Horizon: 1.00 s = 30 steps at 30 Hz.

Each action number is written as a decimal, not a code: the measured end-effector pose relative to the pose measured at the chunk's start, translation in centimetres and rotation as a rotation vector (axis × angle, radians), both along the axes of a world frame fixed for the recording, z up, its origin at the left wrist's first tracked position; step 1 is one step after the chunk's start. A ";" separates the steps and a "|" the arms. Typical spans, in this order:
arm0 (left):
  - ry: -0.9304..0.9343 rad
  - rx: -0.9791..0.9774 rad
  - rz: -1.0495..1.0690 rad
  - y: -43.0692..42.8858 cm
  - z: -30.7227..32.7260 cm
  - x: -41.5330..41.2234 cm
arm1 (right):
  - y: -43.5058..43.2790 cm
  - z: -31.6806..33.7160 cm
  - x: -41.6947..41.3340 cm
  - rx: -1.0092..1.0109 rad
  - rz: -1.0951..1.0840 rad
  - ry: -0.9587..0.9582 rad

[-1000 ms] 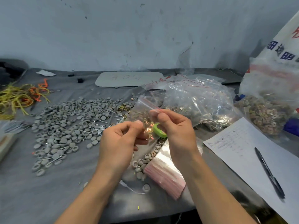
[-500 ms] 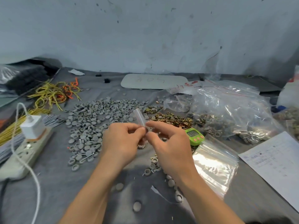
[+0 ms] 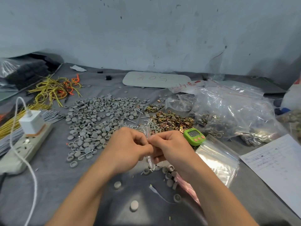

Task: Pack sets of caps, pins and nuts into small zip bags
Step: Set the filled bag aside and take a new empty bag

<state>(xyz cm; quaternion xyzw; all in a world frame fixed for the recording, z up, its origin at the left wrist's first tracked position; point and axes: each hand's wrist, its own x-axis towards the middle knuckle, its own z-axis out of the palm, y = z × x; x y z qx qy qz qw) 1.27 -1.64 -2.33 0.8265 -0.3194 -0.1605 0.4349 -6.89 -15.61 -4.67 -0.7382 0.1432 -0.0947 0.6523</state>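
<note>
Both hands have come closer together and lower than half a second ago, so less of the small zip bag (image 3: 146,132) pokes up above the knuckles, and its lower end now hangs out beneath them. Left hand (image 3: 128,147) and right hand (image 3: 172,146) meet knuckle to knuckle above the worktop (image 3: 53,185). Their fingers are curled, and each pinches the bag between thumb and fingertips. What is inside it cannot be made out.

Just right of the right hand lies the green timer (image 3: 193,136), and beside that a stack of empty zip bags (image 3: 216,162). Loose on the worktop beyond the hands are the grey caps (image 3: 101,115), the pins (image 3: 151,123) and the brass nuts (image 3: 172,121), the three heaps running into one another.

Further right a large clear bag (image 3: 236,115) bulges with filled small bags. A smaller open bag (image 3: 179,103) behind the nuts holds a few pieces. Several more caps lie scattered under the wrists
</note>
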 end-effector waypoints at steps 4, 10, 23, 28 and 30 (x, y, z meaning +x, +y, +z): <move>0.171 -0.096 -0.144 0.2 0.1 -0.1 | -0.5 0.5 -0.7 -0.107 0.081 0.057; -0.095 -0.056 0.006 -0.5 -0.4 -0.6 | -0.6 0.3 -0.7 -0.056 0.015 -0.021; 0.217 -0.364 -0.044 -1.4 0.2 -1.4 | -1.4 0.9 -0.7 -0.019 0.050 -0.069; 0.196 -0.339 -0.017 -1.2 0.0 -1.2 | -1.1 0.9 -0.4 -0.053 -0.036 -0.062; 0.283 -0.348 0.008 -1.0 0.1 -1.0 | -0.8 1.1 -0.4 -0.185 -0.101 -0.064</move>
